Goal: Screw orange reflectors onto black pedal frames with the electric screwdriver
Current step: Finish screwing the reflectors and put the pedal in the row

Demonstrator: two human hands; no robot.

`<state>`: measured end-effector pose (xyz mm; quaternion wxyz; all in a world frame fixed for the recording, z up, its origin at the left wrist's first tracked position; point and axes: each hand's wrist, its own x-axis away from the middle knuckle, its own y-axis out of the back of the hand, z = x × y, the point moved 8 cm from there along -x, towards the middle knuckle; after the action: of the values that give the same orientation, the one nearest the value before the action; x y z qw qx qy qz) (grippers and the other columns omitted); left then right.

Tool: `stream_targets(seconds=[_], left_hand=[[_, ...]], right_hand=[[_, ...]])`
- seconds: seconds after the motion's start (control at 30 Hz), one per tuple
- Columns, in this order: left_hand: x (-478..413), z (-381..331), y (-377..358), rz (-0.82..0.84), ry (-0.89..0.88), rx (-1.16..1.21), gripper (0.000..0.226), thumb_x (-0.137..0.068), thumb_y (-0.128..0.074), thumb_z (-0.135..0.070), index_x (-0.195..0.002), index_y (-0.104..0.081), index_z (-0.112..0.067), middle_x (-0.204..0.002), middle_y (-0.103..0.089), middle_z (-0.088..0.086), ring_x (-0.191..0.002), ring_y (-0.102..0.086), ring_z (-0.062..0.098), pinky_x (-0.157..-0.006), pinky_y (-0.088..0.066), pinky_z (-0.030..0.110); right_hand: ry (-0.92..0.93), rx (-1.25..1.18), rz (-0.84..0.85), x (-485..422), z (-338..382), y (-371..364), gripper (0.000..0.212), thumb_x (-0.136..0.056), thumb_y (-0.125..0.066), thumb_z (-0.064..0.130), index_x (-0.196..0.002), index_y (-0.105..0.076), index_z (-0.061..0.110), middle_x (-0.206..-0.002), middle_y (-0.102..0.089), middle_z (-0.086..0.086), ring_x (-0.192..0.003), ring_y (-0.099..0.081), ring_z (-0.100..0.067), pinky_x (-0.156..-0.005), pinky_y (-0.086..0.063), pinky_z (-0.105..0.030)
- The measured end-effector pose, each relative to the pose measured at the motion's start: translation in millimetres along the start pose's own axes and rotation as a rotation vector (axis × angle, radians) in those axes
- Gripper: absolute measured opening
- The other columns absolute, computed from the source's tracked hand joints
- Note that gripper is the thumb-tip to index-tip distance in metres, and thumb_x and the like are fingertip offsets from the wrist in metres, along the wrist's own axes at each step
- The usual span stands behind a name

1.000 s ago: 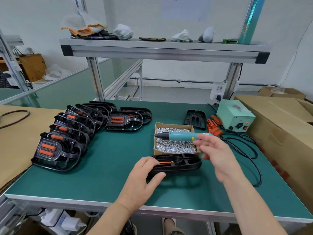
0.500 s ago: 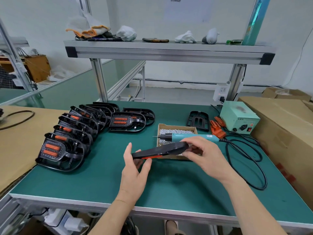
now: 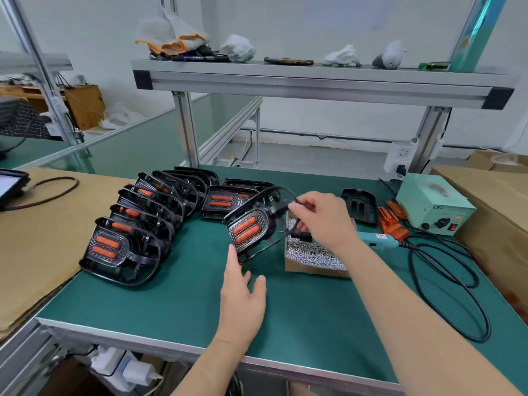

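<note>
Here the right hand (image 3: 320, 221) pinches the black pedal frame (image 3: 248, 232), tilted above the table (image 3: 171, 304). The left hand (image 3: 243, 301) is spread wide just under it. The right arm (image 3: 414, 310) hides part of the screwdriver (image 3: 377, 242) and screw box (image 3: 311, 252). A green box (image 3: 434, 204) says "LED".

The right hand (image 3: 320, 221) covers the tip of the electric screwdriver (image 3: 378, 241) and the far corner of the screw box (image 3: 311, 270). The pedal frame (image 3: 248, 230) it pinches blurs along its lower rim. The rear frames (image 3: 183, 181) of the row overlap and are mostly hidden. A screen (image 3: 11, 184) is cut off by the left edge.
</note>
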<state>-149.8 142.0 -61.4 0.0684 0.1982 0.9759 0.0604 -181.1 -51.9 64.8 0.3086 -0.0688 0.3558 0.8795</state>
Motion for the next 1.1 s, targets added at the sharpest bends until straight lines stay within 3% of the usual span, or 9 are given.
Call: stream_targets(seconds=[0.17, 0.3, 0.4, 0.5, 0.63, 0.77, 0.97, 1.03, 1.1], left_hand=[[4.2, -1.9, -0.2, -0.007, -0.021, -0.101, 0.078, -0.097, -0.055, -0.009, -0.156, -0.009, -0.031, -0.163, 0.002, -0.011, -0.128, -0.033, 0.003, -0.108, -0.028, 0.021], [1.9, -2.0, -2.1, 0.011, -0.028, -0.157, 0.073, -0.096, -0.054, -0.004, -0.155, -0.015, -0.024, -0.163, -0.014, -0.005, -0.137, -0.03, 0.004, -0.115, -0.028, 0.026], [2.0, -1.0, -4.5, 0.031, -0.018, -0.214, 0.072, -0.095, -0.054, -0.005, -0.155, -0.017, -0.022, -0.159, -0.022, -0.007, -0.146, -0.028, 0.016, -0.119, -0.027, 0.037], [1.8, -3.7, -3.9, 0.03, -0.027, -0.265, 0.069, -0.096, -0.054, -0.006, -0.154, -0.02, -0.02, -0.158, -0.026, -0.006, -0.144, -0.031, 0.017, -0.118, -0.028, 0.037], [1.6, -6.2, -3.4, 0.033, -0.037, -0.309, 0.065, -0.096, -0.053, -0.005, -0.153, -0.025, -0.017, -0.157, -0.03, -0.003, -0.143, -0.034, 0.018, -0.117, -0.029, 0.038], [2.3, -8.3, -3.5, 0.035, -0.045, -0.339, 0.062, -0.095, -0.053, -0.004, -0.151, -0.029, -0.015, -0.156, -0.032, -0.001, -0.142, -0.035, 0.019, -0.118, -0.028, 0.035], [3.9, -12.4, -7.2, 0.049, -0.083, -0.442, 0.057, -0.094, -0.052, -0.002, -0.148, -0.036, -0.012, -0.154, -0.036, 0.0, -0.143, -0.031, 0.013, -0.111, -0.015, 0.008], [4.4, -12.4, -7.5, 0.045, -0.091, -0.461, 0.056, -0.094, -0.052, -0.003, -0.147, -0.037, -0.011, -0.154, -0.036, 0.0, -0.143, -0.029, 0.012, -0.103, -0.008, -0.004], [4.8, -11.8, -7.7, 0.043, -0.1, -0.471, 0.055, -0.094, -0.053, -0.003, -0.147, -0.038, -0.011, -0.154, -0.036, 0.0, -0.143, -0.029, 0.012, -0.099, -0.004, -0.008]], right_hand=[[-0.182, -0.057, -0.026, -31.2, -5.8, -44.7, 0.024, -0.096, -0.063, 0.022, -0.074, -0.068, 0.013, -0.059, -0.071, -0.003, -0.052, -0.069, -0.006, -0.08, -0.058, -0.03], [-0.313, -0.074, -0.059, -45.5, -13.8, -75.3, 0.033, -0.1, -0.056, 0.021, -0.068, -0.056, 0.014, -0.067, -0.074, -0.009, -0.07, -0.075, -0.019, -0.086, -0.058, -0.038], [-0.44, -0.075, 0.003, -51.0, -26.1, -100.0, 0.017, -0.1, -0.056, 0.016, -0.095, -0.062, 0.002, -0.088, -0.075, -0.018, -0.09, -0.075, -0.029, -0.09, -0.057, -0.04], [-0.565, -0.111, 0.072, -50.2, -34.8, -117.5, 0.036, -0.09, -0.061, 0.001, -0.124, -0.05, -0.007, -0.113, -0.07, -0.025, -0.105, -0.07, -0.036, -0.083, -0.055, -0.036], [-0.588, -0.103, 0.164, -42.9, -33.9, -131.6, 0.012, -0.088, -0.053, -0.004, -0.1, -0.055, 0.0, -0.108, -0.073, -0.021, -0.101, -0.07, -0.032, -0.06, -0.044, -0.029], [-0.544, -0.058, 0.214, -40.4, -34.7, -132.9, 0.011, -0.088, -0.053, -0.004, -0.08, -0.051, 0.003, -0.105, -0.073, -0.022, -0.1, -0.072, -0.035, -0.072, -0.05, -0.035], [-0.379, 0.213, 0.342, -36.0, -22.8, -116.5, 0.023, -0.089, -0.072, 0.011, -0.104, -0.059, -0.001, -0.114, -0.071, -0.017, -0.107, -0.068, -0.031, -0.077, -0.048, -0.03], [-0.332, 0.169, 0.293, -39.1, -21.2, -98.4, 0.033, -0.088, -0.069, 0.006, -0.118, -0.061, -0.004, -0.115, -0.071, -0.017, -0.105, -0.07, -0.032, -0.092, -0.053, -0.036], [-0.353, -0.005, 0.202, -43.0, -27.0, -71.9, 0.025, -0.088, -0.061, -0.002, -0.113, -0.064, -0.001, -0.099, -0.074, -0.015, -0.091, -0.074, -0.031, -0.091, -0.057, -0.041]])
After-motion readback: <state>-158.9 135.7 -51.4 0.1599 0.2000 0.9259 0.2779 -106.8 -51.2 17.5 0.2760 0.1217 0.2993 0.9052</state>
